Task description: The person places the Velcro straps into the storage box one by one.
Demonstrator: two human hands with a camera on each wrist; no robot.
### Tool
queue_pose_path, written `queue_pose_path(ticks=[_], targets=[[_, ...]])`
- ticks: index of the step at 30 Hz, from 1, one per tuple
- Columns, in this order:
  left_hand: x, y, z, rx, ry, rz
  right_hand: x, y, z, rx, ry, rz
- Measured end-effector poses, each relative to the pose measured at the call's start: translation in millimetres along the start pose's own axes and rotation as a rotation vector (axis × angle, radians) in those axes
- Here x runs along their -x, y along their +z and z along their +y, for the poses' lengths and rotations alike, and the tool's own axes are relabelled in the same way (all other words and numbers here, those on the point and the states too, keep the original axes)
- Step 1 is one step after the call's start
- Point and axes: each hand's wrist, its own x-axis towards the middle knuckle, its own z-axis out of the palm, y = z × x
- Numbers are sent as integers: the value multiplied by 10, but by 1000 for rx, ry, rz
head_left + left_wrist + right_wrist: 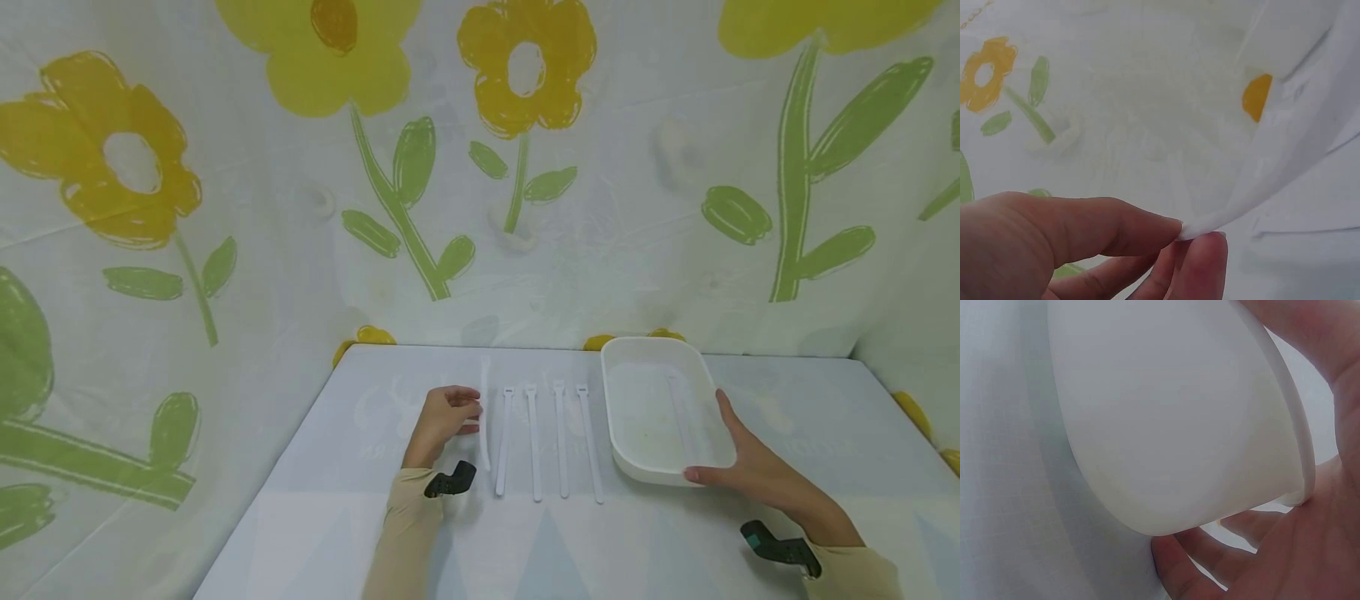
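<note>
1. Nearest, the right hand (pixel 761 467) grasps the white container (pixel 645 469) at its near right corner, thumb at the rim, other fingers outside the wall. That grip seems sound; it should steady the wall without squeezing it inward. Whether the base sits flat, I cannot tell.
2. The left hand (pixel 442 417) pinches the single white strip (pixel 484 417) between thumb and fingertip, left of the four white strips (pixel 535 446) lined up on the worktop (pixel 337 517). The pinched strip bows, so a light, even grip would probably keep it from twisting.
3. Any sideways move is best kept above the row, lest a loose end drag its neighbours.
4. Counted from the near side: two sleeves (pixel 405 533), two black wrist mounts (pixel 450 482), two hands, five strips (one pinched, four laid out with heads at the far end), one container right of the row. Inside it lies one faint long shape (pixel 682 417), perhaps another strip; too pale to be sure.
5. Farthest, a hanging cloth (pixel 622 233) shows at least four large blossoms (pixel 337 83).
</note>
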Motion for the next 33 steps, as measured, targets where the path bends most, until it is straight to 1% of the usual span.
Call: queue_pose_path(ticks=[6,13,16,19,22,25,28,33], targets=[[13,22,46,53,21,-8,9,3,-9,0,-8,5],[17,57,77,166,60,-30,-9,-5,-3,-6,3,-2],[19,81,90,198,81,-36,-14,-7,8,-12,18,-8],[31,104,123,230,94,-50,-6,-13,24,-10,30,-12],[43,125,172,264,107,-56,5,-18,33,-1,21,-3],[61,145,217,280,119,-50,8,-18,32,-17,7,-1],[78,165,249,292,119,-40,2,-10,23,-36,8,-7],[95,205,273,318,129,-39,-12,-11,10,-27,8,-9]])
